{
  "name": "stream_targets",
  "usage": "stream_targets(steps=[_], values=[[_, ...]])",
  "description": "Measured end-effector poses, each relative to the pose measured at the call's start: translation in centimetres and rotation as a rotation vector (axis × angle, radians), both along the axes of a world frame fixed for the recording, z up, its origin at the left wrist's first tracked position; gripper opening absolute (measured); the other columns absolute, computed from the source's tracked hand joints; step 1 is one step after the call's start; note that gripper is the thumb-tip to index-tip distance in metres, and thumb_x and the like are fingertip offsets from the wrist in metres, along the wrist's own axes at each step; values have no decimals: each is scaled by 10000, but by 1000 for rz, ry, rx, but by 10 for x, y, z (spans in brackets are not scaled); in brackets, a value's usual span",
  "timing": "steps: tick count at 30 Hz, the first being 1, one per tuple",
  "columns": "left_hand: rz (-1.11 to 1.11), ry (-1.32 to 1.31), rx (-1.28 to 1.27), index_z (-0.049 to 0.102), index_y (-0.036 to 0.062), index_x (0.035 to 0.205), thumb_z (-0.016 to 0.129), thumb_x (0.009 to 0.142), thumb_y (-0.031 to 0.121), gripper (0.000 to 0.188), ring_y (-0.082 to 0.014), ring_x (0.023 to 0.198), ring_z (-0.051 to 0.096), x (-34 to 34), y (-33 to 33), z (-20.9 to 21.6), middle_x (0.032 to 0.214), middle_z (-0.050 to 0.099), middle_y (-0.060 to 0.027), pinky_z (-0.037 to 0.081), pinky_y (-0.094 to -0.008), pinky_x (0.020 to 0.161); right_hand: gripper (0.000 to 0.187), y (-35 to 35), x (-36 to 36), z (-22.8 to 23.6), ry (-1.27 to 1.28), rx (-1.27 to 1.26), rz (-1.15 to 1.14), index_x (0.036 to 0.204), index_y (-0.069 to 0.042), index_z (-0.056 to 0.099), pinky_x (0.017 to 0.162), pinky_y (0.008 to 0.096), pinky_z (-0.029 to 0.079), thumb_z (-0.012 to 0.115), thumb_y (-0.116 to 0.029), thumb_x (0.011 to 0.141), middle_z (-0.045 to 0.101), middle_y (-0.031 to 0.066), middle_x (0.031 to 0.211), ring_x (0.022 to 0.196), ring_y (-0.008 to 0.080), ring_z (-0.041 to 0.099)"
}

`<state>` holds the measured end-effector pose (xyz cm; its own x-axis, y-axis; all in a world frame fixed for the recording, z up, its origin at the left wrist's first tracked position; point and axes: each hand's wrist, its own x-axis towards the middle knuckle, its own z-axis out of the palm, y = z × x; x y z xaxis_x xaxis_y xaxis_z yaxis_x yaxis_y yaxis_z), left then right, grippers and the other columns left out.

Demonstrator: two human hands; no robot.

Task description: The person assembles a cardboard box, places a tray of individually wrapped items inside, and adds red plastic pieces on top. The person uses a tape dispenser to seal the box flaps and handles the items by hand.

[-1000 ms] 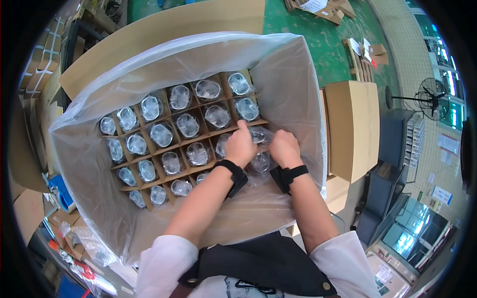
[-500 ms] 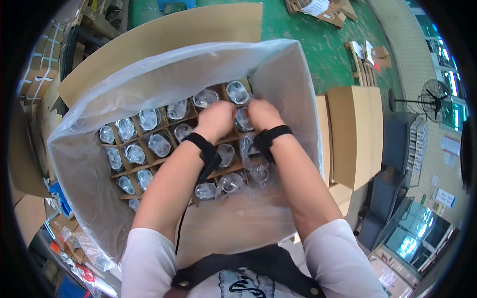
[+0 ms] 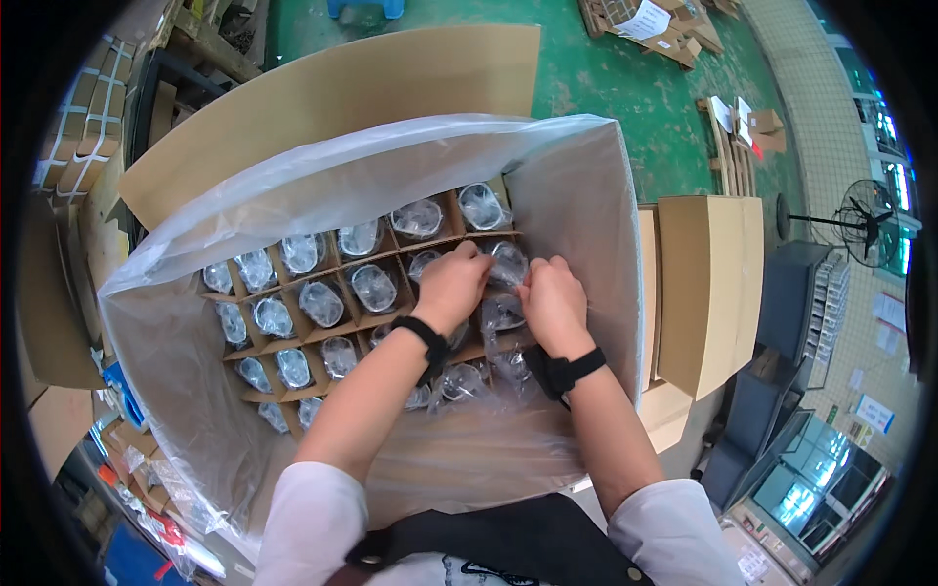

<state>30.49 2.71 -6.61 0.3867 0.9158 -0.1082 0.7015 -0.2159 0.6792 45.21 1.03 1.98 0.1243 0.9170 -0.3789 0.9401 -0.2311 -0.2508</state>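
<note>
The green floor (image 3: pixel 625 127) shows past the far side of a big brown box (image 3: pixel 430 73), which stands open with its far flap (image 3: pixel 225 137) up. Just to the right is another tan box (image 3: pixel 713 293). A big cloudy plastic sheet (image 3: pixel 420 151) lines the open box and makes soft folds by the walls. Inside, a brown card grid (image 3: pixel 337 264) makes rows of little square rooms, and lots of shiny bundles (image 3: pixel 374 287) sit in them.

The person's two hands reach in near the right side. The right hand (image 3: pixel 557 308) has its fingers curled and its tips pinching the plastic of one wrapped piece (image 3: pixel 508 266). The left hand (image 3: pixel 454 290) is curled too, with its tips by the same plastic, but I can't tell if it pinches. Each wrist has a black band (image 3: pixel 576 369).

The wrapped piece is between the hands, in the right-end room of the second row from the far side. It looks round on top, clear and a bit silvery, with crinkly see-through plastic around it and bright white shiny spots
</note>
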Motion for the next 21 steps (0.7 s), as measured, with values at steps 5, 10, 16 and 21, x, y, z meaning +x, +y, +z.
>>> stream_targets(steps=[5,10,16,21], values=[[248,-221,-229,663,57,951,658,765,186,227,-318,848,634,-3,-6,19,923,621,-133,516,-416,746,131,-10,11,3,139,-97,88,811,-7,652,739,453,504,695,-128,780,645,198,853,825,373,635],[60,81,-406,658,30,950,650,754,167,239,-343,931,640,9,-1,13,990,659,-190,514,-438,802,117,0,10,16,355,-167,65,832,13,673,749,450,506,632,-93,805,656,217,833,843,377,636],[283,-219,-269,642,20,952,652,794,136,196,-261,678,644,6,13,42,742,656,-138,499,-353,649,180,41,8,-28,180,-49,173,900,-4,665,806,451,513,650,-127,770,670,211,912,913,380,639],[426,-344,-228,560,16,1065,636,852,114,246,-211,698,615,-10,11,17,769,623,-121,487,-329,669,175,38,-2,-37,98,-177,8,939,17,643,843,464,512,602,-52,784,660,248,979,980,400,633]])
